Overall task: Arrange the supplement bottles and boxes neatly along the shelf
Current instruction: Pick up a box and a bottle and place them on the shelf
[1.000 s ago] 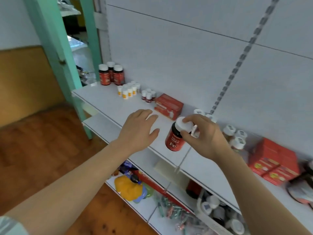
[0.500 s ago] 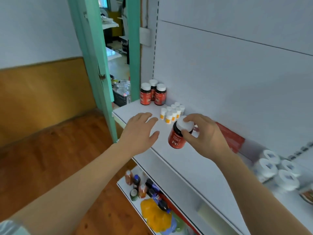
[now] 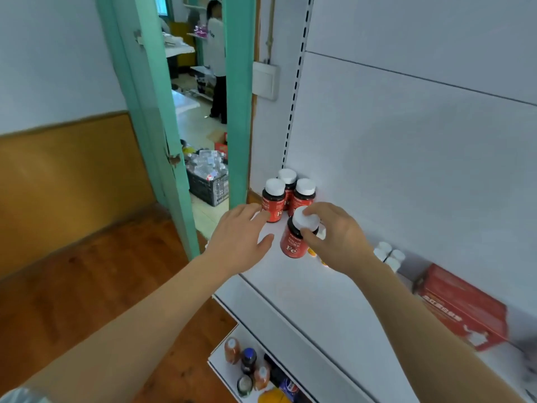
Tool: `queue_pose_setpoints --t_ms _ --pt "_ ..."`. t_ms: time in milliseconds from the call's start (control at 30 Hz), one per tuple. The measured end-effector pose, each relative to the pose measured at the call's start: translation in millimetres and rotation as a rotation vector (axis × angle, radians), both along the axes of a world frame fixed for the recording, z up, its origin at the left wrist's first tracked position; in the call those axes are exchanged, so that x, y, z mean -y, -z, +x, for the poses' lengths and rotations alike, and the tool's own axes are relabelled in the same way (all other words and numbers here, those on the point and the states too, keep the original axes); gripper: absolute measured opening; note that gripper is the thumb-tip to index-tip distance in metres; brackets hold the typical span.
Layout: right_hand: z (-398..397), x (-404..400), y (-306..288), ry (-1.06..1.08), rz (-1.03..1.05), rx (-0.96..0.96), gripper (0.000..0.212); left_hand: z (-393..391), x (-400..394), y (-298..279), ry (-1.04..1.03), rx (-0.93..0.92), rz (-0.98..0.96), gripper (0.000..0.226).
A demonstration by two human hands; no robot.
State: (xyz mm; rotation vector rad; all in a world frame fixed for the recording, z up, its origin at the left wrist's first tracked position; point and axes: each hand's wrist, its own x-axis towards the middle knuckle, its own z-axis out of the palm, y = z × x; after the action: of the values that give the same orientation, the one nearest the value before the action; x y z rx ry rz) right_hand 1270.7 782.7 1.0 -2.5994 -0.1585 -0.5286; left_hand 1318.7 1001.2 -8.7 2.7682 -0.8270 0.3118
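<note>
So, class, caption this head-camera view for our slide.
Right hand holds a red Fe bottle by its cap beside three matching bottles; left hand open.

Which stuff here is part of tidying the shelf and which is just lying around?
Job: red bottle held by right hand; three red bottles; small white bottles; red box; shelf.
Lying about: black crate; lower-shelf bottles; wall switch.
</note>
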Motion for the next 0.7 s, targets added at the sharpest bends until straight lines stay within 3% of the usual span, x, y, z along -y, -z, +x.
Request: queue_pose_setpoints --t_ms 400,533,700 --pt "81.7 -39.4 24.2 0.315 -0.094 -0.173 0.032 127.6 -31.4 17.5 0.317 -0.035 -0.032 0.044" --pt "85.1 -41.8 35.7 0.344 -0.128 -0.104 0.029 145.1 -25.7 21.3 0.382 -0.038 -0.048 0.046" --pt "90.3 -40.3 47.0 0.344 -0.227 -0.114 0.05 159.2 -14.8 21.4 0.412 -0.03 -0.058 0.049"
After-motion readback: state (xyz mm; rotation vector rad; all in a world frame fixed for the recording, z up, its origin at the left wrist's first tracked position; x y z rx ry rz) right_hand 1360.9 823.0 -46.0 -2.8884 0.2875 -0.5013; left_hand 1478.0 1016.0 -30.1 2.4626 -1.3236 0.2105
